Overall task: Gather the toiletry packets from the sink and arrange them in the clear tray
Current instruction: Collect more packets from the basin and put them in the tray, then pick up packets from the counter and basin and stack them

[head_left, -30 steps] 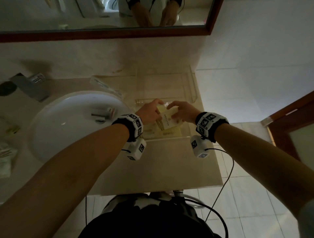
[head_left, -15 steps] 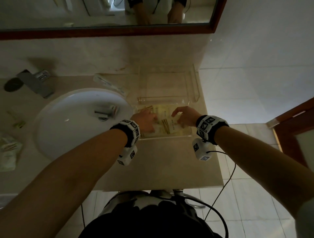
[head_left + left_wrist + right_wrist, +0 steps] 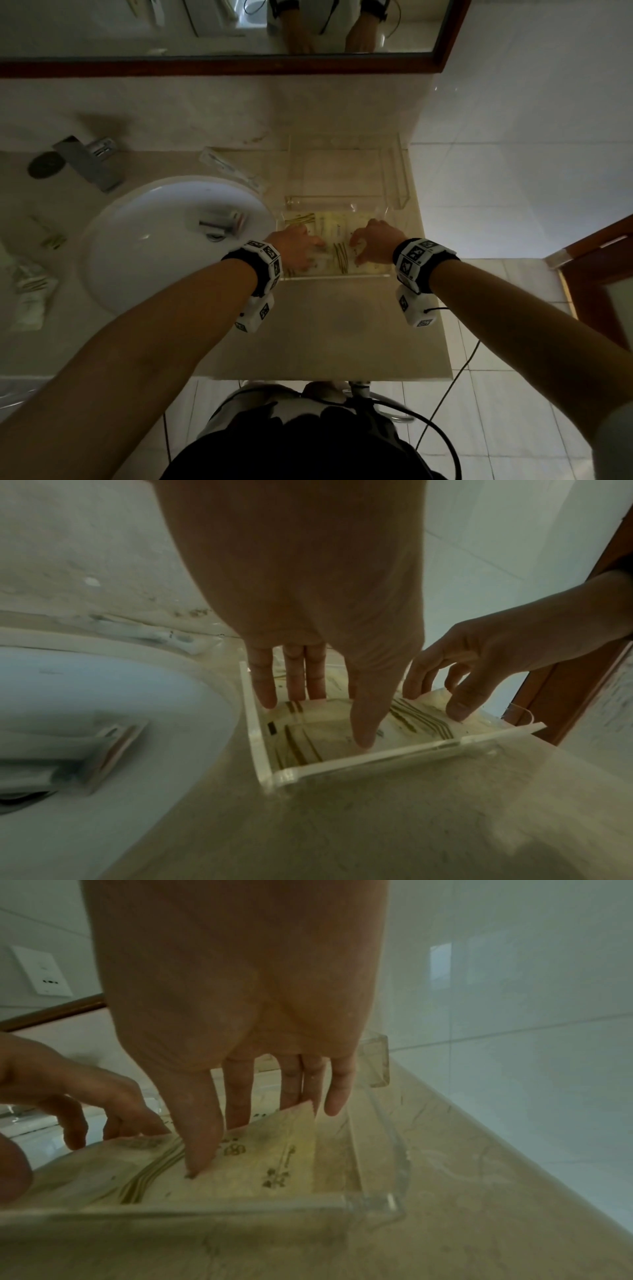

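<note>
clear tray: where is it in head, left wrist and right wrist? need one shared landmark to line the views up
Head: clear tray sits centre, right of the sink, both hands in it.
Left wrist: tray centre-right, near corner low in the middle.
Right wrist: tray fills the lower half, near right corner.
Shared landmark: the packet with dark stripes.

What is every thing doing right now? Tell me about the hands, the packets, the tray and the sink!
Left hand: fingers straight, pressing packets flat in the tray.
Right hand: fingers straight, touching the top packet.
Packets: lying flat, overlapping, inside the tray.
Tray: open on top, on the counter beside the sink.
Sink: a packet lies in it.
</note>
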